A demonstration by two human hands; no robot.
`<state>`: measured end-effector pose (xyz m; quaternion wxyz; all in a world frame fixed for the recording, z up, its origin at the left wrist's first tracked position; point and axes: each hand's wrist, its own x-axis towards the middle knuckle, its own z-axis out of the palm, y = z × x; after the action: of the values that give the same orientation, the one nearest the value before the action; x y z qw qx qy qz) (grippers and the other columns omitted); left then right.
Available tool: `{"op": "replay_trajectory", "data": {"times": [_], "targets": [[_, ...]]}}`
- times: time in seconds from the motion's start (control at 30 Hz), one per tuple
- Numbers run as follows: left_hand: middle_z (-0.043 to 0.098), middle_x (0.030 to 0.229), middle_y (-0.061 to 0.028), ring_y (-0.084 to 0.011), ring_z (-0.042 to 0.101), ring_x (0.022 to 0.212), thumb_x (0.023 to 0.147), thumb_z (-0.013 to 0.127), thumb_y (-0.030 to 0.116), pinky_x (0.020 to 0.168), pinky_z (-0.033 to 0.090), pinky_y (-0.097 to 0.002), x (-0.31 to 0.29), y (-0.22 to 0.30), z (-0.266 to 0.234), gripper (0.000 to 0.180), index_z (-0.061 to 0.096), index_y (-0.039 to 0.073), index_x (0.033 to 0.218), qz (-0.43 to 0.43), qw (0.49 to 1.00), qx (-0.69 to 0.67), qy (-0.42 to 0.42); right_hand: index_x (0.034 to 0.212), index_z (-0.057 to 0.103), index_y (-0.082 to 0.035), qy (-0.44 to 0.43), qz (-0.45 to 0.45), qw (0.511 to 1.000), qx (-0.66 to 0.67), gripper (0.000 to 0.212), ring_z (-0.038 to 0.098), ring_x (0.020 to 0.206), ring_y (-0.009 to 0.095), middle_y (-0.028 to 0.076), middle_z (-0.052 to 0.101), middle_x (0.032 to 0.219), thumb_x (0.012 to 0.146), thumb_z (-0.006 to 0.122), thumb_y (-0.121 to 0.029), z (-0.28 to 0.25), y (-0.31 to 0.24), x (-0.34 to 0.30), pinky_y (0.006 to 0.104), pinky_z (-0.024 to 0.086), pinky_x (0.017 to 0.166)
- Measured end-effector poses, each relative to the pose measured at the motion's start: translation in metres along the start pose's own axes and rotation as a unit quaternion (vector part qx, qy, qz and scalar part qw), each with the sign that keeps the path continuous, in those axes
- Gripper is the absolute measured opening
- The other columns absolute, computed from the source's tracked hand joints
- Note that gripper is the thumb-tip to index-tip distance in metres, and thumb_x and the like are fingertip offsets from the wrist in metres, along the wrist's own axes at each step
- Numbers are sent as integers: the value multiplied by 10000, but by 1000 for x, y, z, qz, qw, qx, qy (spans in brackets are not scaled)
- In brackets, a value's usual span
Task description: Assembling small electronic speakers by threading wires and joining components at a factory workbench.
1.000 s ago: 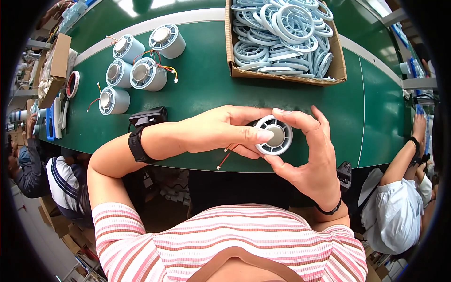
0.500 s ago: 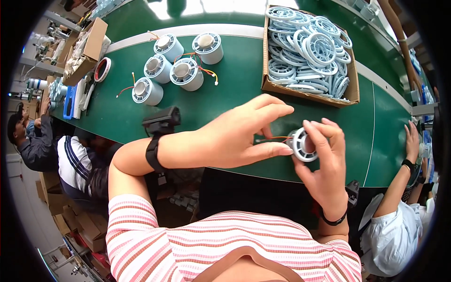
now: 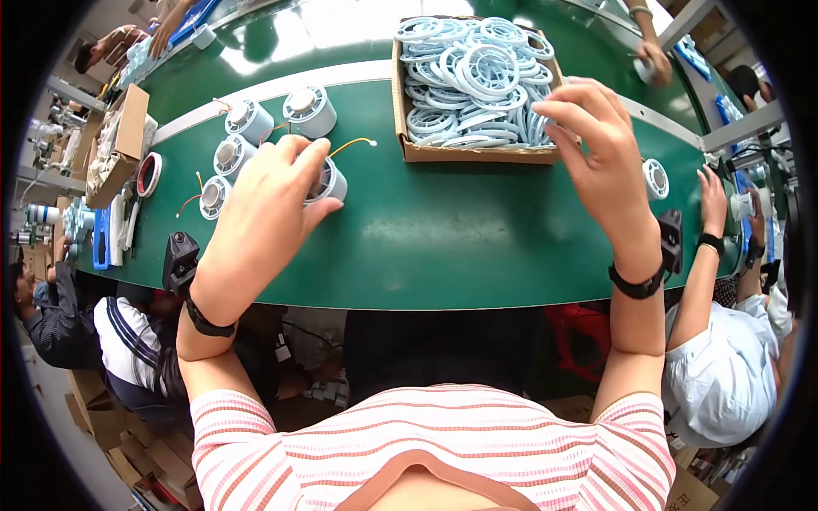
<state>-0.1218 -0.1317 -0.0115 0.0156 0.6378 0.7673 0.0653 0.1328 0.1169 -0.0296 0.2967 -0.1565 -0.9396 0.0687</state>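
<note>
On a green table (image 3: 417, 247), from the left: an open cardboard carton (image 3: 130, 128), with a red-and-white ring-shaped roll (image 3: 149, 175) just beside. Next, four pale blue cylinders (image 3: 315, 123) with round metallic centres on top, standing close together, some trailing thin wires. Partly across this group, the left hand (image 3: 268, 192), thumb and fingers spread around another cylinder (image 3: 336, 187), with a yellow wire (image 3: 354, 143) reaching out to the right. Cannot tell if gripping or only touching. Right of centre, a cardboard box (image 3: 477, 155) heaped with pale blue spoked rings (image 3: 490, 72). At the box's right edge, the right hand (image 3: 601, 149), fingers curled, thumb just below the fingertips; cannot tell if pinching a ring. Farther right, a pale, round spoked part (image 3: 655, 179), near a co-worker's hand (image 3: 712, 204).
</note>
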Motion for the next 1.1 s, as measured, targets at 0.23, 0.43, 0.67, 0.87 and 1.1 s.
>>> {"op": "replay_trajectory", "data": {"times": [0.23, 0.43, 0.67, 0.87, 1.1], "targets": [[543, 1178, -134, -325, 616, 967, 762, 772, -3, 816, 503, -406, -1, 34, -3, 619, 547, 57, 1335, 68, 990, -107, -67, 1072, 709, -33, 34, -120, 992, -5, 203, 628, 975, 253, 82, 672, 997, 870, 695, -15, 8, 20, 30, 349, 477, 881], [512, 1032, -143, -347, 611, 905, 747, 831, 205, 757, 501, -414, 19, 57, 9, 576, 565, 30, 1227, 165, 973, -90, -131, 1093, 695, 14, 18, 152, 954, 257, 193, 651, 828, 231, 102, 660, 859, 905, 662, -10, -28, 2, -4, 295, 500, 768], [532, 1171, -153, -313, 611, 954, 679, 886, 351, 783, 512, -371, 36, 79, 45, 621, 587, 39, 1126, 213, 969, -112, 62, 1179, 669, 23, -184, 200, 951, 148, 311, 655, 928, 246, 136, 668, 1031, 874, 702, -30, -8, -24, -82, 306, 509, 823], [528, 1232, -162, -335, 600, 1025, 703, 892, 329, 804, 521, -379, 34, 75, 42, 647, 558, 31, 1170, 149, 961, -218, -81, 1220, 651, 7, -104, 178, 955, 212, 450, 605, 1083, 284, 151, 599, 1212, 791, 777, -46, -7, -43, -103, 343, 487, 915], [527, 1288, -125, -263, 616, 1124, 780, 822, 43, 834, 558, -327, 37, 69, 47, 627, 503, 33, 1320, 85, 878, -395, -256, 1387, 544, -16, -62, 191, 950, 240, 706, 559, 1225, 298, 156, 559, 1302, 730, 802, -9, 12, -49, -116, 379, 451, 1035]]}}
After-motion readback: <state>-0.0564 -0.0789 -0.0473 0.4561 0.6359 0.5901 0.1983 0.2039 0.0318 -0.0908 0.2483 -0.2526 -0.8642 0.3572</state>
